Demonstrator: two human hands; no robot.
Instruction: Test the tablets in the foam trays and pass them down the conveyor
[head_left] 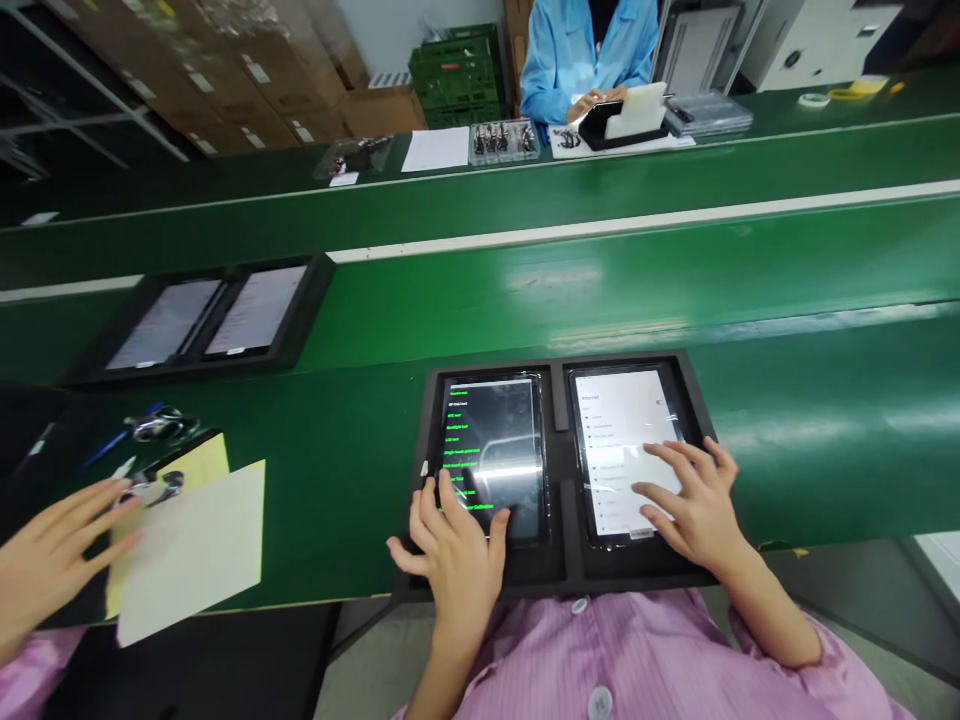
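Fingers of the left hand (457,565) are spread apart on the left tablet (491,430); those of the right hand (694,510) are splayed across the right tablet (622,420)

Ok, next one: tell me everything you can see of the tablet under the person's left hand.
The tablet lies flat, screen up, in the left bay of a black tray on a green assembly-line belt. It has a thin, dark frame, and its lit black screen lists lines of green text, with bright glare across the middle. The fingers of the left hand cover its lower left corner, seemingly touching the glass.
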